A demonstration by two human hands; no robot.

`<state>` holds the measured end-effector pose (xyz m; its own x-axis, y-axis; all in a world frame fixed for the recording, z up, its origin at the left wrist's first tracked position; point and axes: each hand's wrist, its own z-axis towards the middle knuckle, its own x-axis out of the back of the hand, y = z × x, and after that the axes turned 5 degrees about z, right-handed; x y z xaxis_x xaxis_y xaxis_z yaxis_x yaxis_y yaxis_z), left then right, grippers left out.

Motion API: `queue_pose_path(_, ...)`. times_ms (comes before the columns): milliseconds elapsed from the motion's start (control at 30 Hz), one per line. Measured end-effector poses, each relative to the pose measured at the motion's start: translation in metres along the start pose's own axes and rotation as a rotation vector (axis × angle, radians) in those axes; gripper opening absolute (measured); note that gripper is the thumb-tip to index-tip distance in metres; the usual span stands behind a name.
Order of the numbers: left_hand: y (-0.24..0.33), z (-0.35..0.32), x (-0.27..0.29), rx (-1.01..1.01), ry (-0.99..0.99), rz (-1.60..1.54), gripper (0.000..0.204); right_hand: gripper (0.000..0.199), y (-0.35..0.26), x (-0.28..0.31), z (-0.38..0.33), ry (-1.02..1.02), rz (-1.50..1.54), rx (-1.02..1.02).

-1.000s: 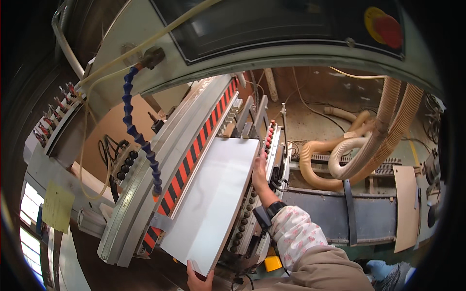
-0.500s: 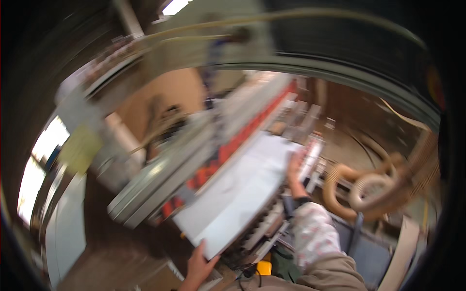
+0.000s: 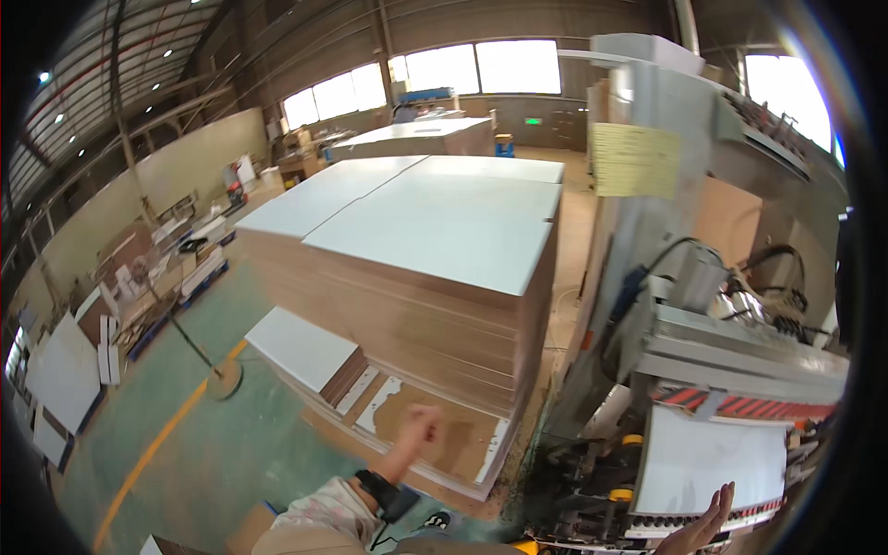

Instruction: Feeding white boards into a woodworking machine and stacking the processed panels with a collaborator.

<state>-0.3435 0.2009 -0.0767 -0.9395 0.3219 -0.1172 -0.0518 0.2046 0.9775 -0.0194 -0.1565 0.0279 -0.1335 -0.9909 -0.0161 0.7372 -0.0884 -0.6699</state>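
My left hand (image 3: pixel 423 431), slightly blurred, has its fingers curled in and nothing visible in them. It hovers over a bare brown board (image 3: pixel 472 433) with white patches at the front of the low stack. Just beyond it, a small pile of white-topped panels (image 3: pixel 305 347) lies on that same base. At the lower right, my right hand (image 3: pixel 708 525) has its fingers stretched out, beside the near edge of a white panel (image 3: pixel 708 458). That panel lies in the machine (image 3: pixel 740 347), under a beam with red-and-black striped edging.
A tall stack of large white-topped boards (image 3: pixel 435 213) stands ahead. A round-based metal stand (image 3: pixel 224 379) is on the green floor at left, near a yellow line. Loose panels (image 3: pixel 69 370) lean farther left. A yellow paper sheet (image 3: pixel 634 159) hangs on the machine's post.
My view has swung left from the machine to the board stacks. My left hand has come off the white panel's corner. My right hand's fingers are now stretched at the panel's near edge.
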Motion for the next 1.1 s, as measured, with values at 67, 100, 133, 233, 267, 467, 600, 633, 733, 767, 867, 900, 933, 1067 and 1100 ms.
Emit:
queue_pose_path(67, -0.012, 0.034, 0.069, 0.040, 0.340, -0.081, 0.025, 0.032, -0.010, -0.022, -0.016, -0.025, 0.270, -0.175)
queue_pose_path(100, -0.033, 0.057, 0.115, 0.041, 0.596, -0.087, 0.023, 0.031, -0.023, -0.041, -0.025, -0.059, 0.319, -0.272)
queue_pose_path(133, -0.108, 0.056, 0.222, 0.028, 0.630, -0.096, 0.023, 0.029, -0.029, -0.065, -0.038, -0.145, 0.427, -0.380)
queue_pose_path(233, -0.128, 0.129, 0.294, -0.013, 0.848, 0.561, 0.034, 0.027, -0.064, -0.132, -0.083, -0.443, 0.493, -0.606)
queue_pose_path(267, -0.134, 0.138, 0.322, -0.013, 0.857, 0.554, 0.034, 0.026, -0.076, -0.153, -0.092, -0.588, 0.456, -0.608)
queue_pose_path(467, -0.143, 0.162, 0.382, -0.178, 0.883, 0.644, 0.056, 0.024, -0.108, -0.254, -0.145, -0.942, 0.406, -0.834)
queue_pose_path(600, -0.155, 0.139, 0.413, -0.183, 0.822, 0.539, 0.037, 0.024, -0.114, -0.287, -0.168, -1.042, 0.472, -0.718)
queue_pose_path(633, -0.145, 0.148, 0.393, -0.081, 0.689, 0.414, 0.039, 0.024, -0.102, -0.284, -0.176, -1.004, 0.429, -0.707)
queue_pose_path(733, -0.140, 0.140, 0.397, -0.144, 0.626, 0.166, 0.043, 0.023, -0.108, -0.288, -0.189, -1.074, 0.406, -0.782)
queue_pose_path(767, -0.135, 0.139, 0.399, 0.035, 0.618, 0.023, 0.032, 0.023, -0.104, -0.289, -0.196, -1.062, 0.415, -0.780)
queue_pose_path(867, -0.130, 0.125, 0.420, 0.210, 0.509, -0.274, 0.019, 0.020, -0.099, -0.298, -0.223, -1.168, 0.380, -0.796)
queue_pose_path(900, -0.132, 0.114, 0.431, 0.213, 0.405, -0.432, 0.019, 0.021, -0.112, -0.301, -0.225, -1.231, 0.441, -0.793)
queue_pose_path(933, -0.081, 0.101, 0.397, 0.495, 0.444, 0.002, 0.040, 0.024, -0.125, -0.302, -0.231, -1.236, 0.423, -0.859)
queue_pose_path(1067, -0.069, 0.045, 0.305, 0.115, -0.181, -0.211, 0.036, 0.029, -0.064, -0.320, -0.336, -1.686, 0.284, -0.629)
queue_pose_path(1100, -0.023, -0.004, 0.264, -0.039, -0.307, 0.079, 0.044, 0.030, -0.099, -0.308, -0.321, -1.614, 0.428, -1.070)
